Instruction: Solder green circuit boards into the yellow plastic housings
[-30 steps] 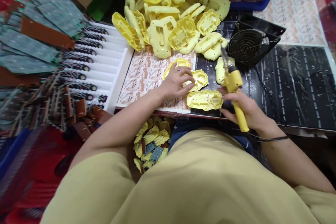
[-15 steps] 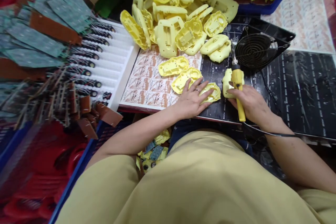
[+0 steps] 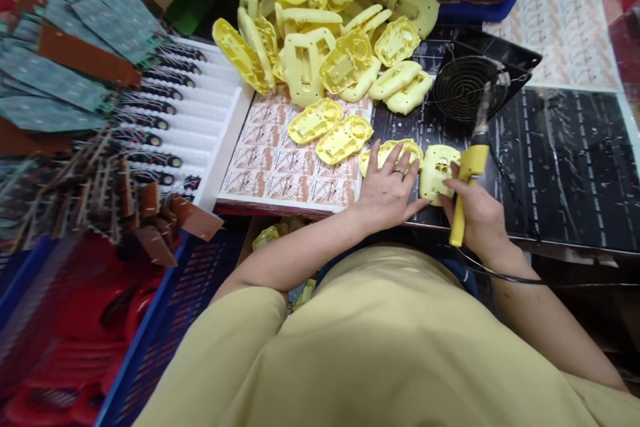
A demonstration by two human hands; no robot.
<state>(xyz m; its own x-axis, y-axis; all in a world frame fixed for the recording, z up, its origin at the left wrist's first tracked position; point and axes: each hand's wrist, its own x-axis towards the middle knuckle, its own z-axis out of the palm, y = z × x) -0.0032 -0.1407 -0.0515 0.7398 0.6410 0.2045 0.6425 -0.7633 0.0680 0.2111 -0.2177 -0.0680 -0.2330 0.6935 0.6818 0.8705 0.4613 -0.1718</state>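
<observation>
Two yellow shells (image 3: 345,139) lay hollow side up near the front of the bench, side by side, resting at least partly on a printed sheet (image 3: 250,167), and neither showed a board inside. From where I stood, a third shell (image 3: 413,148) sat just to their right under the person's left hand (image 3: 387,197), whose fingers were spread across it; the palm hid whether it was pressing or merely resting. Beside that, a face-down shell (image 3: 433,177) lay on the black covering (image 3: 565,167) at the fingertips of the right hand (image 3: 475,207). That hand's fingers were closed round a yellow tool (image 3: 473,167), its metal tip raised clear of every shell and pointing towards the black fan (image 3: 467,87); I couldn't tell whether any finger also pinched the shell's edge. Work seemed well short of done: a big heap of shells (image 3: 303,67) stood behind, more filled the blue crate (image 3: 493,12), and the wired boards (image 3: 55,107) were bunched at the white tray (image 3: 207,180) on the left, untouched by either hand. Whether the two nearer shells were finished or waiting, I couldn't say.
</observation>
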